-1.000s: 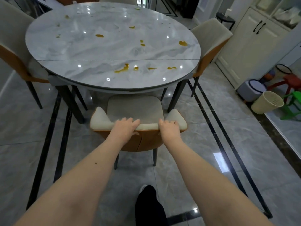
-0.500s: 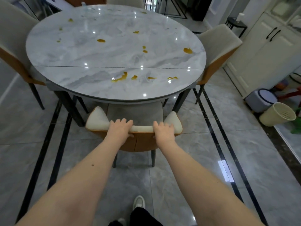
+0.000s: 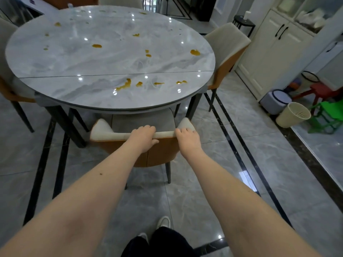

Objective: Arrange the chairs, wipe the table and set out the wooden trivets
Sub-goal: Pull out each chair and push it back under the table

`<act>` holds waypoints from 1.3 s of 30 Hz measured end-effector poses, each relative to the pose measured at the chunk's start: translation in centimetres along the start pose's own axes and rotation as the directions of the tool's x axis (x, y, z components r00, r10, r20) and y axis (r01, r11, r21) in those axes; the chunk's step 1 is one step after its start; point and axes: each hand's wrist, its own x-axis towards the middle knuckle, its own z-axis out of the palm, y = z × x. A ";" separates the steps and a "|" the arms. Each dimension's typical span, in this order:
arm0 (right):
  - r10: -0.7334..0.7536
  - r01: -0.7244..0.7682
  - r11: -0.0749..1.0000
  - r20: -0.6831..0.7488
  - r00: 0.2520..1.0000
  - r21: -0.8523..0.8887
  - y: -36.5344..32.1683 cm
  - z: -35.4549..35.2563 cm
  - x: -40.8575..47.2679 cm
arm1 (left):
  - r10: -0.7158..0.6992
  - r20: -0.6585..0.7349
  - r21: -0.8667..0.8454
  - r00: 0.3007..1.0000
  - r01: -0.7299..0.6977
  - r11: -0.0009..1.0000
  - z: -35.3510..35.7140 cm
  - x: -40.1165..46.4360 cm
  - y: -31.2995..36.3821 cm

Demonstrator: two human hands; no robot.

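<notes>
Since both hands, left (image 3: 143,137) & right (image 3: 186,139), grip the chair (image 3: 118,135) backrest top, it prob. slides stiffly w/ weight.

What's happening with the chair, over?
Left hand and right hand both gripping chair backrest. Seat partly under table. Yellow spills unwiped. Nothing blocking.

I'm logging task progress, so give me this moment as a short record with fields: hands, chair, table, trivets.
left hand: left hand grips the backrest top
right hand: right hand grips the same rail
chair: cream-and-orange upholstered chair, seat partly under the table edge
table: round grey marble-look table, orange-yellow spills unwiped
trivets: none in view
</notes>
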 end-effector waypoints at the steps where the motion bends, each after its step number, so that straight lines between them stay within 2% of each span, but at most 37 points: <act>1: 0.010 -0.010 1.000 -0.008 1.000 0.003 0.3 -0.1 -0.5 | 0.014 0.009 -0.001 1.000 -0.014 1.000 -0.3 0.0 0.6; 7: 0.147 -0.145 0.988 -0.035 0.989 0.050 5.8 -0.9 -2.0 | 0.142 0.119 0.101 0.983 -0.154 0.983 -1.6 2.0 5.2; 10: 0.191 -0.191 0.977 0.007 0.982 0.097 9.5 -0.7 -2.2 | 0.167 0.149 0.117 0.975 -0.185 0.976 -1.7 3.9 8.7; 13: 0.181 -0.191 0.966 0.067 0.981 0.175 13.6 0.0 -1.8 | 0.207 0.157 0.135 0.966 -0.229 0.964 -1.7 6.5 13.0; 16: 0.176 -0.187 0.965 0.072 0.982 0.182 18.6 0.8 -1.0 | 0.249 0.160 0.127 0.955 -0.270 0.955 -1.3 9.8 17.8; 22: 0.184 -0.196 0.959 0.075 0.980 0.205 29.6 2.1 0.8 | 0.227 0.222 0.065 0.948 -0.247 0.967 -0.2 17.0 27.6; 27: 0.207 -0.225 0.957 0.113 0.972 0.182 39.5 1.8 2.5 | 0.224 0.208 -0.003 0.952 -0.228 0.974 -0.2 22.2 35.3; 34: 0.217 -0.240 0.946 0.126 0.968 0.216 47.5 2.3 6.5 | 0.204 0.203 -0.004 0.958 -0.208 0.978 -0.6 29.8 40.0; 39: 0.236 -0.275 0.923 0.167 0.957 0.271 52.1 2.7 12.6 | 0.194 0.207 -0.023 0.959 -0.194 0.981 -1.0 37.5 42.4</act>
